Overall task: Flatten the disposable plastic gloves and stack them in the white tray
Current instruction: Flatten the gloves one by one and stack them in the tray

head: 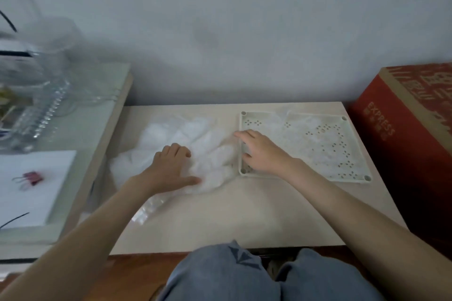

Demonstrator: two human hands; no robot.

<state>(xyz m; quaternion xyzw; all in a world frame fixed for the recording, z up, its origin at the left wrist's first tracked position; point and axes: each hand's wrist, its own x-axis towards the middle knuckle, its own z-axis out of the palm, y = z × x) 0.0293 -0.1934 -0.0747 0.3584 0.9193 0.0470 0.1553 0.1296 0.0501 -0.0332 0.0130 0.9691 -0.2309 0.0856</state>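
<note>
A heap of crumpled clear plastic gloves lies on the left half of the small beige table. My left hand rests on the heap with its fingers curled into the plastic. To the right sits the white perforated tray, with thin flattened plastic lying in it. My right hand lies over the tray's left rim, fingers reaching toward the heap; whether they pinch any plastic I cannot tell. One clear glove trails out from under my left forearm.
A red cardboard box stands against the table's right side. At left is a lower glass-topped surface with a clear rack, white paper and a red binder clip. A wall runs behind. My knees are below the front edge.
</note>
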